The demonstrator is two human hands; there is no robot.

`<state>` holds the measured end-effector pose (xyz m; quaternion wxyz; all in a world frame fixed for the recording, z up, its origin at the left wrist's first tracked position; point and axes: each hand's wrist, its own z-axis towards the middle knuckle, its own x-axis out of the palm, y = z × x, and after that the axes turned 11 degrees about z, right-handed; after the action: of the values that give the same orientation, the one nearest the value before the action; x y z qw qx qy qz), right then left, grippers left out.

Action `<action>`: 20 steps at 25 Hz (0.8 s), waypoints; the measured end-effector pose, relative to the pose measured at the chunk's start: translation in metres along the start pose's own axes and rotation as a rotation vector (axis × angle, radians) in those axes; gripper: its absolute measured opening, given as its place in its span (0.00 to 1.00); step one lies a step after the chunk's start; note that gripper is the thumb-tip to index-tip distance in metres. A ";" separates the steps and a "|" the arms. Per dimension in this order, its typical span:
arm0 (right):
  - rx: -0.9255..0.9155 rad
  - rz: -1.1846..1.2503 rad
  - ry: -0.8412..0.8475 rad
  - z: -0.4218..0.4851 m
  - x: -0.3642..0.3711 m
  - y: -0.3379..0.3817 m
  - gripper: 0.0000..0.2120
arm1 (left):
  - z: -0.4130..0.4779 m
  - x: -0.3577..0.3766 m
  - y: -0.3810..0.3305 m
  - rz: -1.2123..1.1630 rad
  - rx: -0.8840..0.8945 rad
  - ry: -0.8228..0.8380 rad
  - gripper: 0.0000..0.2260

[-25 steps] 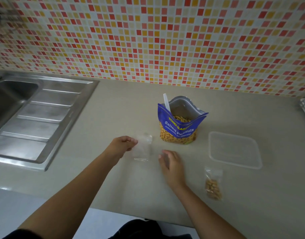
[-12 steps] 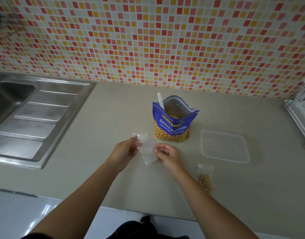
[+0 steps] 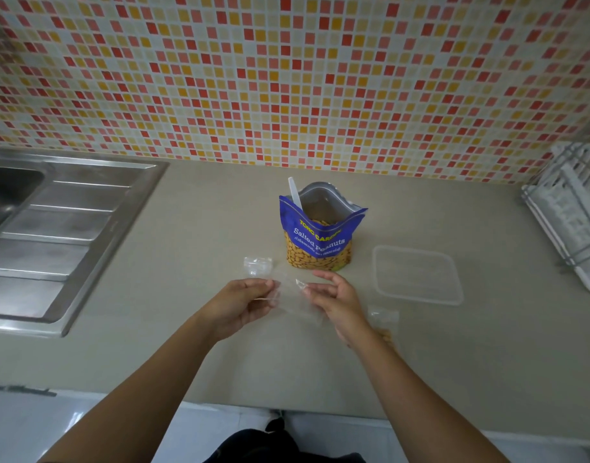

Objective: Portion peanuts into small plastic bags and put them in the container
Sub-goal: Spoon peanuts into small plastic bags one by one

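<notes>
We get even, soft, fairly bright light with only faint shadows on the surface (image 3: 186, 345), mild sheen on the steel sink (image 3: 53, 228) and floor tiles (image 3: 69, 426), fisheye bending of the tiled wall (image 3: 286, 78) toward edges, corners slightly soft.

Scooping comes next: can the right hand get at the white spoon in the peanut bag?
Probably yes: the spoon handle stands clear above the open peanut bag, with nothing between. But the right hand and left hand both pinch the empty bag.
</notes>
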<state>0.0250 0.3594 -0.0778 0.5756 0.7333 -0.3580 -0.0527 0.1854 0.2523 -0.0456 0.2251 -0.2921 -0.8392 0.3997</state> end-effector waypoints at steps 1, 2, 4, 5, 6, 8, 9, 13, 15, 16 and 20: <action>-0.005 -0.015 0.003 0.000 -0.001 0.000 0.15 | 0.000 0.000 0.000 0.005 0.007 0.011 0.07; -0.010 -0.032 0.006 0.000 -0.002 0.000 0.14 | 0.000 -0.001 0.001 0.006 0.011 0.014 0.06; -0.018 -0.044 0.004 -0.001 -0.001 0.000 0.14 | -0.001 0.000 0.001 0.017 0.011 0.013 0.05; -0.019 -0.026 0.003 -0.001 0.000 0.001 0.14 | -0.002 0.001 0.000 0.038 0.019 0.013 0.05; -0.014 0.010 0.005 -0.001 0.001 0.001 0.16 | -0.001 0.002 -0.001 0.062 0.033 0.009 0.05; 0.014 0.042 0.024 -0.003 0.002 0.001 0.21 | -0.002 0.003 -0.003 0.081 0.064 -0.016 0.04; 0.026 0.012 0.030 -0.004 0.002 0.002 0.24 | -0.002 0.003 -0.004 0.083 0.073 -0.024 0.04; 0.034 -0.054 0.030 -0.007 0.002 0.003 0.25 | -0.006 0.003 -0.007 0.069 0.068 0.063 0.07; 0.033 -0.051 0.060 -0.007 0.003 0.004 0.23 | -0.009 0.007 -0.007 0.041 0.069 0.134 0.09; 0.032 -0.045 0.074 -0.007 0.004 0.004 0.23 | -0.009 0.008 -0.007 0.008 0.068 0.157 0.11; 0.016 -0.003 0.127 -0.005 0.006 0.009 0.21 | -0.009 0.011 -0.009 -0.119 0.058 0.186 0.17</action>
<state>0.0282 0.3594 -0.0664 0.5913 0.7402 -0.3202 -0.0040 0.1799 0.2602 -0.0320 0.3335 -0.2709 -0.8187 0.3809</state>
